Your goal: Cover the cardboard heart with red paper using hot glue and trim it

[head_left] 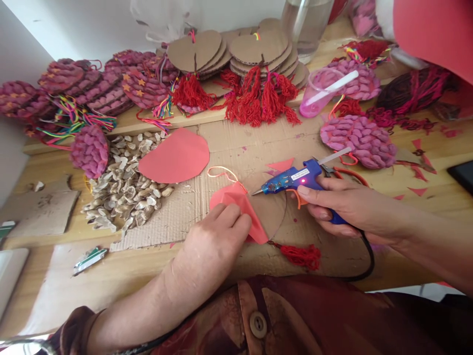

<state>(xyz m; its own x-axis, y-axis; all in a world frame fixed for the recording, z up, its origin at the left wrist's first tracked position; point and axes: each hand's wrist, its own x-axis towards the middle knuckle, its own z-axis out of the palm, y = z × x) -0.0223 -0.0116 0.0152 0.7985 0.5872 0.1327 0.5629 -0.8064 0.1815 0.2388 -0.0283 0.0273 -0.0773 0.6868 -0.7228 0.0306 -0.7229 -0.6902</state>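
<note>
My right hand [334, 204] is wrapped round a blue glue gun [284, 181] with a lit red light and a glue stick in its back. Its nozzle points left, close above a round cardboard disc [271, 209]. My left hand [221, 236] pinches a red paper piece [246, 209], folded back so that half of the disc shows bare. A cord loop [223, 171] sticks out at the disc's top, and a red tassel [301, 255] hangs from its lower edge. Another red paper piece [175, 157] lies to the upper left.
Peanut shells [125, 192] are heaped on the left. Along the back stand stacked cardboard discs [195, 52] with tassels, several pink braided discs [358, 140] and a pink cup [320, 91]. Pliers [347, 173] lie behind the glue gun, whose black cable [367, 259] curves toward me.
</note>
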